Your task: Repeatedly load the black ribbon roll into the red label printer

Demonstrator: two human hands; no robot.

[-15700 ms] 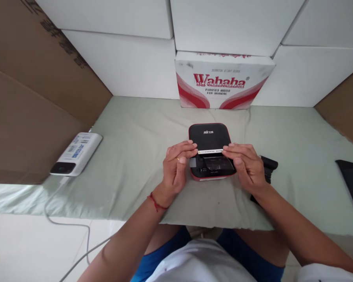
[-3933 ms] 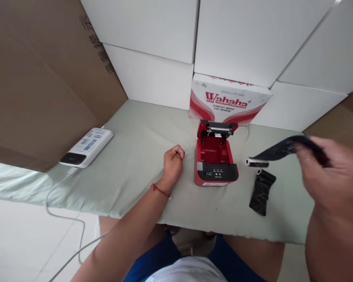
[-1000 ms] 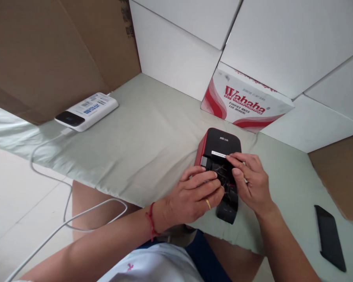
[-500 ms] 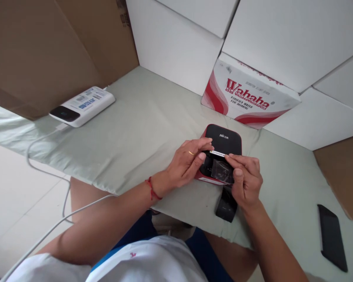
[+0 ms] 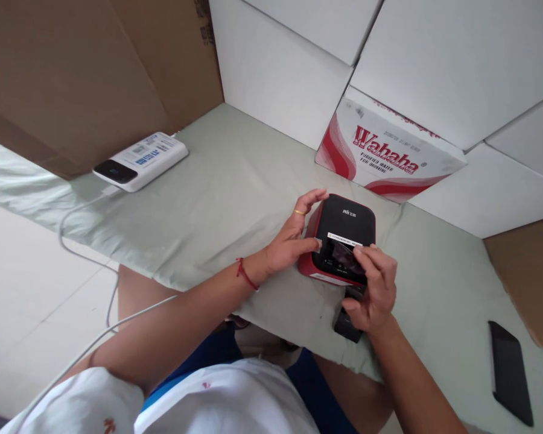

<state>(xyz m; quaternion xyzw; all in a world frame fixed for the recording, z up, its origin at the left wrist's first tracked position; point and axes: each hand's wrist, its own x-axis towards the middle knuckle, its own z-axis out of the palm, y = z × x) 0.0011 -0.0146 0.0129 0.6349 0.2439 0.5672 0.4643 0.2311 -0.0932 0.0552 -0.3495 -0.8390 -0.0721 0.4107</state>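
A small boxy printer (image 5: 347, 218) with a black top and red sides stands on the cloth in front of me. A white label strip (image 5: 339, 237) crosses its top, above a glossy dark panel with a shiny film (image 5: 342, 255). My left hand (image 5: 292, 241) grips the printer's left side, thumb on the top by the panel and fingers at the back corner. My right hand (image 5: 375, 283) is at the front right. Its fingertips touch the film near the label's end, while the thumb stays apart below. Under that hand lies a black object (image 5: 346, 328), partly hidden.
A white power bank (image 5: 149, 166) with a cable (image 5: 79, 208) lies at the left. A Wahaha carton (image 5: 389, 150) stands behind the printer against white panels (image 5: 280, 72). A black flat phone-like object (image 5: 511, 371) lies at the right, near cardboard (image 5: 529, 271).
My left hand has moved from over the panel to the printer's left side and back corner. The right thumb has dropped away from the fingers. The film now lies flatter and the panel shows more.
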